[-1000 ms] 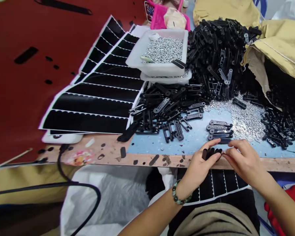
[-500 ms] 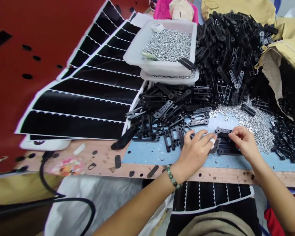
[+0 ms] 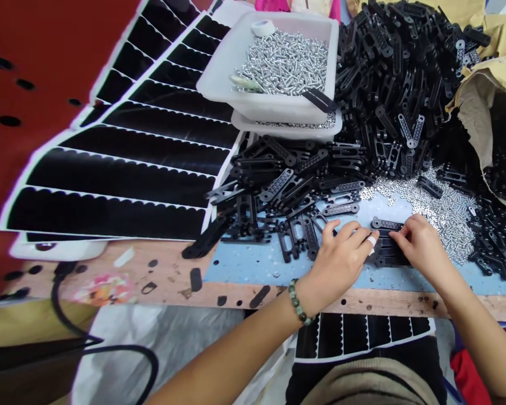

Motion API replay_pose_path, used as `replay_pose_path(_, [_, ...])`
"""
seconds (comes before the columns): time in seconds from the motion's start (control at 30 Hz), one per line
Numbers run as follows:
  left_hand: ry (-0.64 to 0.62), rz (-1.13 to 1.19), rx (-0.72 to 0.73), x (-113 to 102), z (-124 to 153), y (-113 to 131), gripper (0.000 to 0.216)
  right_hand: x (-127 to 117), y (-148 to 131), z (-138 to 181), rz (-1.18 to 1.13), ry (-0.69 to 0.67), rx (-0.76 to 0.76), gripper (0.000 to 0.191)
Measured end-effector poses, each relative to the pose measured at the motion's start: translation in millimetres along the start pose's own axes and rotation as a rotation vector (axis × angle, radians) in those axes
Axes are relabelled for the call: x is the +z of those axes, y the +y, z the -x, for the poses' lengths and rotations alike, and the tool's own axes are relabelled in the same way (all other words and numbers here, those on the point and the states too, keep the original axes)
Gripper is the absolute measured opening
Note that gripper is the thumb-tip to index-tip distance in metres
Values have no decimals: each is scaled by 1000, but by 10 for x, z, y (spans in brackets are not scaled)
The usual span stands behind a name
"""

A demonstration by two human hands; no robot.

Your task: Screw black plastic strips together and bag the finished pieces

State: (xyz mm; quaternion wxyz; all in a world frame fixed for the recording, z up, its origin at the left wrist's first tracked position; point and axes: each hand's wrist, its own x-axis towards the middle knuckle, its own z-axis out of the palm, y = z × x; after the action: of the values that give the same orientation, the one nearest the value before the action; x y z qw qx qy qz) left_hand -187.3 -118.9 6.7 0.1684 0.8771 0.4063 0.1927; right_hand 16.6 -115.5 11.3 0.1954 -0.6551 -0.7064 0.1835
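- Just inside the front edge of the table, right of its middle, I can see a short row of black parts on the blue mat.
- Each part's long axis runs left to right, roughly along that edge; they lie side by side from front to back.
- The left hand is at the row's left ends, fingers bent and tips touching; I cannot tell whether they grip anything.
- The right hand is at the right ends, thumb and forefinger drawn together; what is between them is too small for me to tell.
- So the row lies between the hands, neither clearly nearer.
- Toward the far edge, loose screws spread behind the right hand; farther back rises a big black heap, a white tub to its left.
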Motion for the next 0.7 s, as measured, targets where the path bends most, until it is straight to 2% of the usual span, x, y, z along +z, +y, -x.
replay_pose_path(0.1, [18, 71, -48, -32, -26, -18, 40, -83, -7, 6, 145, 91, -30, 30])
replay_pose_path(0.17, [48, 170, -92, -52, -43, -24, 33, -123, -63, 16, 96, 149, -108, 30])
replay_pose_path(0.23, [63, 306, -124, -66, -64, -17, 25, -131, -163, 29, -48, 112, -249, 30])
replay_pose_path(0.3, [74, 440, -166, -75, -89, -1, 25, -112, -272, 40, -182, 43, -364, 15])
replay_pose_path(0.37, [103, 533, -233, -83, -110, 10, 27, -96, -335, 46, -259, 10, -384, 12])
replay_pose_path(0.47, [204, 525, -303, -91, -123, -4, 30, -123, -276, 41, -346, 47, -259, 13])
replay_pose_path(0.53, [250, 407, -269, -87, -119, -33, 29, -166, -159, 22, -448, 58, -105, 14])
replay_pose_path(0.6, [198, 255, -168, -73, -112, -61, 31, -198, -37, -14, -593, 15, 67, 16])
replay_pose_path(0.7, [37, 101, -9, -46, -108, -82, 42, -196, 73, -90, -764, -101, 284, 22])
